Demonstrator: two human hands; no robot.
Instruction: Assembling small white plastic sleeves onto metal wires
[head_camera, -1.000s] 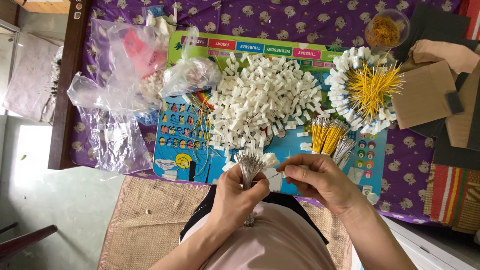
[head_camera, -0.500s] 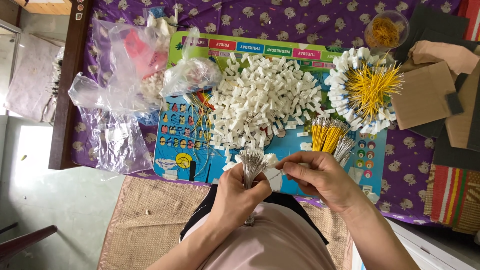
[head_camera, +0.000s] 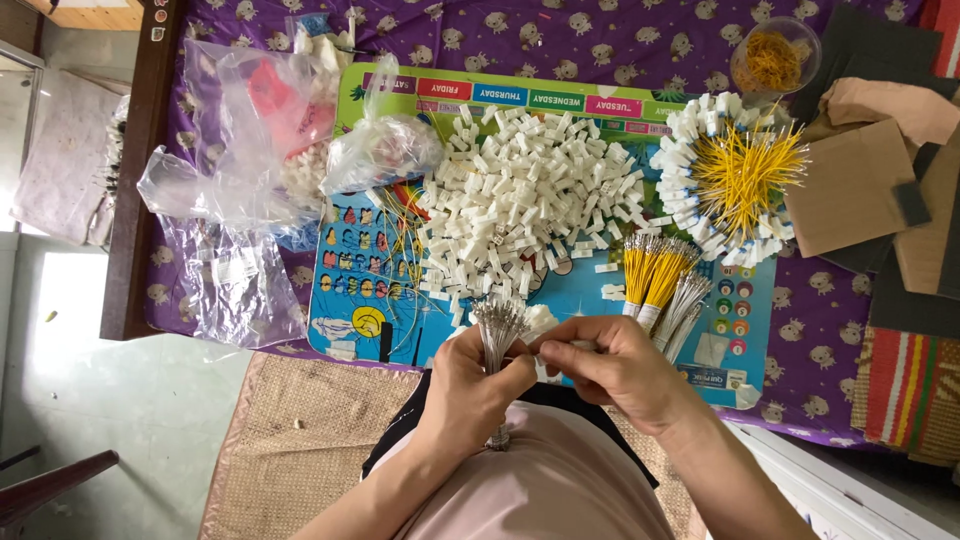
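Both hands stay put: left hand (head_camera: 470, 385) grips one wire bundle (head_camera: 497, 330).

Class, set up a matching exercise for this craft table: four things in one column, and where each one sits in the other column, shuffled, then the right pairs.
Things:
1. bundle of thin grey wires
2. heap of white plastic connectors
3. clear bowl of orange bits
4. clear plastic bags

Places:
A. far right corner of the colourful chart
B. left side of the purple cloth
C. gripped in the left hand
D. middle of the colourful chart

Pairs: 1-C, 2-D, 3-A, 4-B
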